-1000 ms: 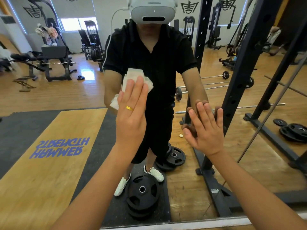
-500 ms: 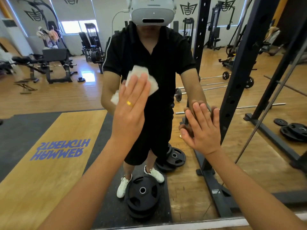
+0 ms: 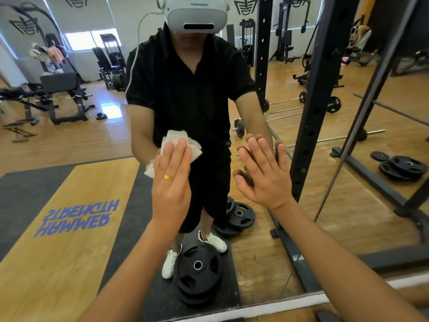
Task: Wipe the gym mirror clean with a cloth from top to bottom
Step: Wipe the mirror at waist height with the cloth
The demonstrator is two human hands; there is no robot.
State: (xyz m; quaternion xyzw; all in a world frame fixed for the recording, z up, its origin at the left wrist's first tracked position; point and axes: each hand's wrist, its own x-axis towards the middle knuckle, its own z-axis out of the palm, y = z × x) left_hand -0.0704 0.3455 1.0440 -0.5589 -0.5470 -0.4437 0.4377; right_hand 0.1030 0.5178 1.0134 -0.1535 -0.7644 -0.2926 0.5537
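— What does the mirror show of the floor?
— Light wooden boards. Nearer lies a black rubber mat with a wooden platform panel set into it, its blue lettering reading backwards.
— And what lies on it?
— A stack of black weight plates sits on the mat, just beside a pair of white shoes standing there. A second stack lies behind, near the foot of the black rack. Far right are more plates, with a small plate just beside them.
— Anything else?
— Barbells lie on the boards beyond the rack, and a bench stands at the left.
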